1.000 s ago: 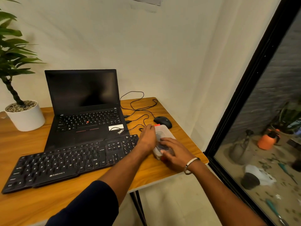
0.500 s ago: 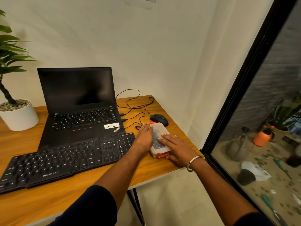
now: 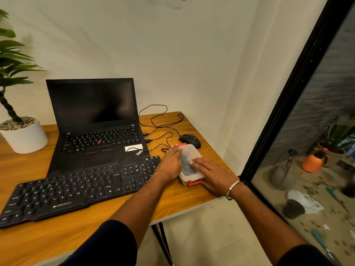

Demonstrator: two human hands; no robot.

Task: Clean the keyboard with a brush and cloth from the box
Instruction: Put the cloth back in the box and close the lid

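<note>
**Both hands on the closed box at the desk's right end**

We see the box (image 3: 192, 164), clear plastic with red clips at near and far ends, lid on, sitting on the desk (image 3: 96, 233) just right of the keyboard (image 3: 80, 191). Its long axis runs near-to-far, tilted slightly left at the far end. Something dark shows through the lid; we cannot tell what it is.

Left hand (image 3: 171, 164) lies along the box's left side, fingers straight and reaching to the far red clip. Right hand (image 3: 213, 175) rests flat on the lid from the near right, fingers extended and lightly spread, not curled round anything. A metal bangle (image 3: 231, 190) sits on the right wrist.

The keyboard is black, long axis running left-right, its right end angled farther away than its left. It touches or nearly touches the laptop's front edge. White writing on its front edge reads "ZEBRONICS".

The laptop (image 3: 96, 131) is open behind it, screen dark, with "ThinkPad" on the palm rest and a white sticker we cannot read beside it.

A black mouse (image 3: 190, 140) sits just beyond the box, with cables (image 3: 159, 123) looping to the laptop's right side. A potted plant (image 3: 21, 131) stands at far left.
</note>
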